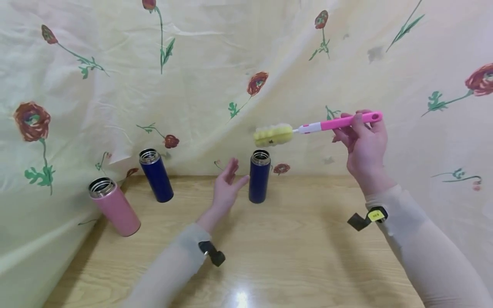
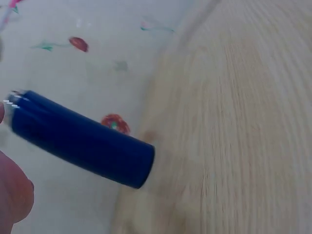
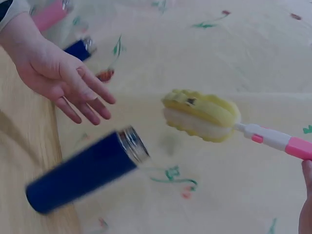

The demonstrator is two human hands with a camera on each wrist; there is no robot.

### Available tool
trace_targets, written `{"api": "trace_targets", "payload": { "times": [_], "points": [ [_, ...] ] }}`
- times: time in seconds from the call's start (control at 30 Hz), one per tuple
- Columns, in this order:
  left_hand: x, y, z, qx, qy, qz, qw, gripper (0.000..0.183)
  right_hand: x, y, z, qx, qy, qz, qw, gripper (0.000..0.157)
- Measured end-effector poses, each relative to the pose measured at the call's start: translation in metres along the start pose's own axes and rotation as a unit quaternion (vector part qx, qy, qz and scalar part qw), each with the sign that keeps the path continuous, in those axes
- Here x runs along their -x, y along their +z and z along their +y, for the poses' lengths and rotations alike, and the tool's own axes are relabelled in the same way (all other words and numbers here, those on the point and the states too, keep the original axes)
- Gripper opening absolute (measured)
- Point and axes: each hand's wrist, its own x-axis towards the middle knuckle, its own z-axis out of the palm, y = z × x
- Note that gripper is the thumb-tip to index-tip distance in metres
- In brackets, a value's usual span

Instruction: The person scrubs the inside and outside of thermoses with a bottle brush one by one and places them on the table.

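A bottle brush (image 1: 273, 135) with a yellow and white sponge head and a pink and white handle is held level in the air. My right hand (image 1: 367, 147) pinches the pink handle (image 3: 297, 147) near its end. Just below the sponge stands an uncapped dark blue bottle (image 1: 259, 177), its steel mouth (image 3: 134, 144) facing up; sponge and mouth are apart. My left hand (image 1: 227, 188) is just left of this bottle with fingers extended and nothing in it. In the right wrist view, a gap shows between the left hand (image 3: 63, 78) and the bottle.
Another uncapped blue bottle (image 1: 157, 177) and a wider pink bottle (image 1: 115, 208), also uncapped, stand on the left of the wooden table (image 1: 292, 252). A flowered cloth (image 1: 200, 107) hangs behind the table and along its left side.
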Motion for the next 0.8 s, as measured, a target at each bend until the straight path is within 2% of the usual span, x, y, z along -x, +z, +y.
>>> {"api": "trace_targets", "payload": {
  "times": [0.1, 0.27, 0.47, 0.6, 0.7, 0.8],
  "points": [
    [-0.01, 0.015, -0.013, 0.005, -0.021, 0.008, 0.9997, 0.078, -0.007, 0.004, -0.004, 0.052, 0.003, -0.02, 0.998, 0.035],
    [-0.02, 0.031, -0.03, 0.023, -0.028, 0.022, 0.9991, 0.075, -0.014, 0.013, -0.007, 0.138, -0.006, -0.043, 0.989, 0.027],
    [-0.021, 0.04, -0.043, 0.05, -0.032, 0.042, 0.9974, 0.074, -0.019, 0.024, -0.01, 0.177, 0.003, -0.053, 0.983, 0.024],
    [-0.019, 0.042, -0.045, 0.052, -0.034, 0.041, 0.9972, 0.077, -0.019, 0.028, -0.012, 0.213, 0.011, -0.052, 0.976, 0.022],
    [-0.019, 0.044, -0.047, 0.048, -0.035, 0.038, 0.9975, 0.078, -0.02, 0.032, -0.014, 0.257, 0.011, -0.053, 0.965, 0.021],
    [-0.02, 0.046, -0.047, 0.044, -0.028, 0.04, 0.9978, 0.077, -0.022, 0.039, -0.016, 0.314, 0.014, -0.056, 0.948, 0.024]
  ]
}}
